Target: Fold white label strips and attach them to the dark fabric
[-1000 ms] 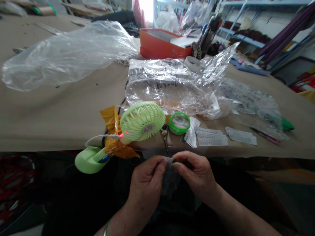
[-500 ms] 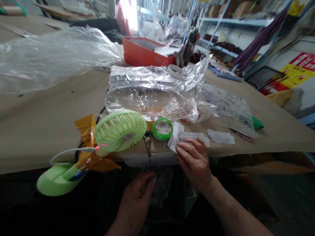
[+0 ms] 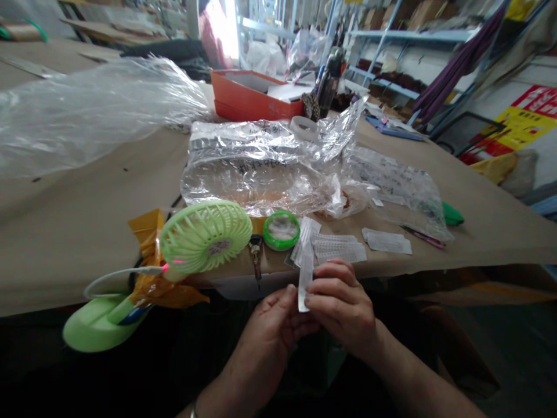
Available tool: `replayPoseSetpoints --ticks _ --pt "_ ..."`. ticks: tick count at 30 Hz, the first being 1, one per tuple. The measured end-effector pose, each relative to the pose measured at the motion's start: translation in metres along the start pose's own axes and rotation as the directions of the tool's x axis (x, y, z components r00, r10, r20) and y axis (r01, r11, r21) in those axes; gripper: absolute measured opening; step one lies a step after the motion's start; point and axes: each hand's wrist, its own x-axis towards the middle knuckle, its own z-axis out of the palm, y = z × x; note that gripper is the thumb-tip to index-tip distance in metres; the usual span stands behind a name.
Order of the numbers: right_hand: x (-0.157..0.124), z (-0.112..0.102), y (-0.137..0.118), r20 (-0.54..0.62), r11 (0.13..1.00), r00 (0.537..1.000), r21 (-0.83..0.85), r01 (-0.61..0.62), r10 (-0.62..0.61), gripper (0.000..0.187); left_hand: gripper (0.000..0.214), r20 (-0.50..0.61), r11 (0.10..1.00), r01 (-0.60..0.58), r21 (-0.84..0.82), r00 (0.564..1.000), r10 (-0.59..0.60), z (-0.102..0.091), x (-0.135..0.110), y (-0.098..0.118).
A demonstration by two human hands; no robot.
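Observation:
My right hand [image 3: 343, 307] pinches a narrow white printed strip [image 3: 305, 277] and holds it upright just below the table's front edge. My left hand [image 3: 274, 325] meets it from the left with fingers closed near the strip's lower end; whether it still holds anything dark is hidden. Just above on the table lies a pile of similar printed strips [image 3: 335, 248], next to a small green round tin [image 3: 282, 230]. A light green desk fan [image 3: 204, 235] stands at the edge to the left, its base [image 3: 98, 325] wrapped with yellow tape.
Crumpled clear plastic bags [image 3: 270, 168] cover the middle of the brown table [image 3: 65, 232], with a larger one [image 3: 87, 113] at the far left. An orange box [image 3: 252, 96] and a tape roll [image 3: 304, 128] sit behind. More strips [image 3: 387, 241] and a pink pen [image 3: 424, 237] lie right.
My right hand reached up to the strip pile, took one strip and came back down to meet my left hand. The view shifted right.

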Motion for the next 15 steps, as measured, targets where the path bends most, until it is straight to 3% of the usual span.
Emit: replayPoseSetpoints --ticks 2,5,8,10,13,15 --pt "-0.007 -0.001 -0.011 0.052 1.000 0.998 0.019 0.019 -0.020 0.013 0.021 0.032 0.989 0.040 -0.143 0.999 -0.036 0.006 0.004 0.001" --pt "-0.015 -0.005 -0.018 0.109 1.000 0.994 0.003 0.029 -0.029 0.015 0.015 -0.019 0.985 0.074 -0.156 0.997 -0.078 0.010 0.010 0.000" --pt "-0.016 -0.015 -0.010 0.095 0.998 0.995 -0.051 0.026 -0.021 0.013 0.015 -0.051 0.993 0.072 -0.094 0.996 -0.077 0.010 0.013 -0.003" --pt "-0.014 -0.023 0.003 0.062 0.987 0.997 -0.158 -0.039 0.050 0.020 0.016 -0.084 0.997 0.083 -0.009 0.993 -0.083 0.010 0.014 -0.005" --pt "-0.013 -0.031 0.024 0.032 0.914 0.984 -0.376 -0.150 0.175 0.023 0.018 -0.152 0.986 0.123 0.110 0.983 -0.106 0.010 0.012 -0.007" --pt "-0.015 -0.031 0.034 0.024 0.877 0.981 -0.452 -0.160 0.192 0.018 0.020 -0.173 0.979 0.146 0.143 0.977 -0.121 0.011 0.010 -0.008"
